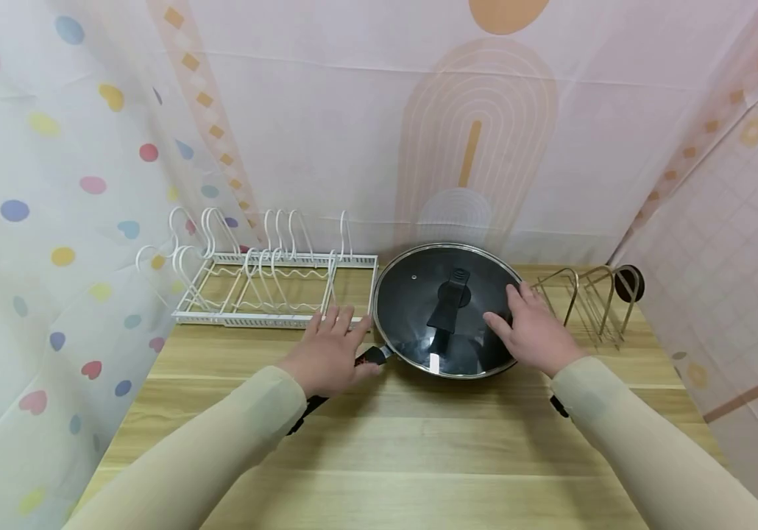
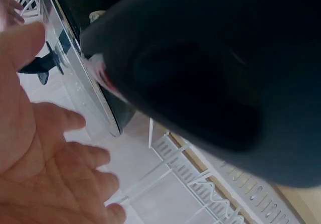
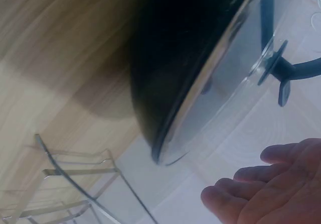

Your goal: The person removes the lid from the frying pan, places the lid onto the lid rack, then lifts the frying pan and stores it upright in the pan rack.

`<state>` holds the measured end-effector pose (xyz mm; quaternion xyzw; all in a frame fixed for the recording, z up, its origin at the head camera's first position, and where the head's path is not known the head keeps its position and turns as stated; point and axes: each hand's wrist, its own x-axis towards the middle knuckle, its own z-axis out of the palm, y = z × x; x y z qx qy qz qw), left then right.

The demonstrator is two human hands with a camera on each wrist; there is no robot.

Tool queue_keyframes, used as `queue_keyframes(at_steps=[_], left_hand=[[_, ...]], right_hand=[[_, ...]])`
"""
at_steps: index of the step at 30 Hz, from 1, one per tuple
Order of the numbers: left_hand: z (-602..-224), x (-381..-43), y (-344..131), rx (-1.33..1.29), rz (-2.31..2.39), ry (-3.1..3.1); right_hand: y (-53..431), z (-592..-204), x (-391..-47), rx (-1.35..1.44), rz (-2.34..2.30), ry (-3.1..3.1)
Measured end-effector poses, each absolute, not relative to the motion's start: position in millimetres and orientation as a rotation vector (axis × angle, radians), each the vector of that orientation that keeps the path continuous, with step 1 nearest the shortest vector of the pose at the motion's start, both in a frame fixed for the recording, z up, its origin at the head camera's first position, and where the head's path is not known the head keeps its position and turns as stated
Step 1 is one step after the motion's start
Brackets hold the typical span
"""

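Observation:
A black frying pan [image 3: 160,48] with a long black handle [image 1: 371,356] stands on the wooden table, covered by a glass lid [image 1: 405,313] with a black upright knob [image 1: 450,300]. My left hand [image 1: 329,355] is spread over the handle, palm down, hiding its middle. In the left wrist view the handle looms large and blurred, apart from the palm [image 2: 45,158]. Above the lid's right edge is my right hand [image 1: 539,327], fingers extended and holding nothing. The right wrist view shows its fingers [image 3: 246,184] clear of the pan.
A white wire dish rack [image 1: 273,321] with upright loops stands left of the pan, close to its rim. On the right is a metal wire rack [image 1: 607,294] with a round black piece [image 1: 629,283] at its end. A patterned curtain [image 1: 326,132] hangs behind the table [image 1: 419,471].

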<state>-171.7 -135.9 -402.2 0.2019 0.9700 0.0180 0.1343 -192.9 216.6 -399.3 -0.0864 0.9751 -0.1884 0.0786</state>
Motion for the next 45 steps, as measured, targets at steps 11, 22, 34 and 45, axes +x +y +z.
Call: queue_keyframes(at_steps=[11, 22, 34, 45], left_hand=[[-415, -162, -142, 0.619, 0.037, 2.704], [-429, -157, -146, 0.595, 0.093, 2.692], [-438, -151, -146, 0.564, 0.198, 2.735], [-439, -149, -146, 0.583, 0.219, 2.786]], right_hand=[[199, -393, -202, -0.305, -0.67, 2.901], [191, -395, -203, -0.315, -0.673, 2.88], [177, -393, -204, -0.326, -0.758, 2.863], [167, -393, -206, -0.361, -0.79, 2.837]])
